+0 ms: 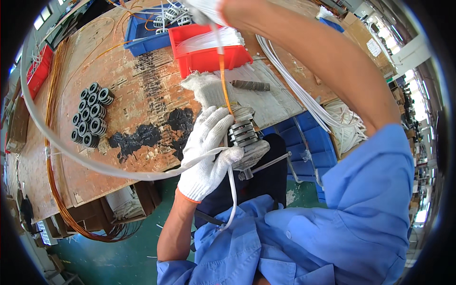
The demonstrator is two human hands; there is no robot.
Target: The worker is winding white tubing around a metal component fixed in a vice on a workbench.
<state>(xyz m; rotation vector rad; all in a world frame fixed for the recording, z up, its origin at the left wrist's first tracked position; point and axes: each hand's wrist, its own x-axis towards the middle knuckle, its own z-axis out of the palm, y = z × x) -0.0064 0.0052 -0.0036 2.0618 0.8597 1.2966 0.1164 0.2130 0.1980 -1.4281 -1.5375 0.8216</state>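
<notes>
My left hand (206, 147), in a white knitted glove, is closed beside a grey slotted ring core (243, 134), with a white sleeve (204, 158) pinched under its thumb. The core sits on a padded, cloth-wrapped holder (254, 154) at the bench edge. From the core, a copper wire (224, 85) runs up taut into a white sleeve. My gloved right hand (206, 10) grips that upper end; it is blurred and partly cut off by the top edge. A long white sleeve (95, 166) loops widely around the left.
Several dark ring cores (90, 111) stand grouped on the worn wooden bench (128, 85). A red bin (190, 61) holds white strips, and a blue bin (142, 42) holds wound cores. Copper wire bundles (52, 175) hang over the left edge. Blue crates (311, 147) stand right.
</notes>
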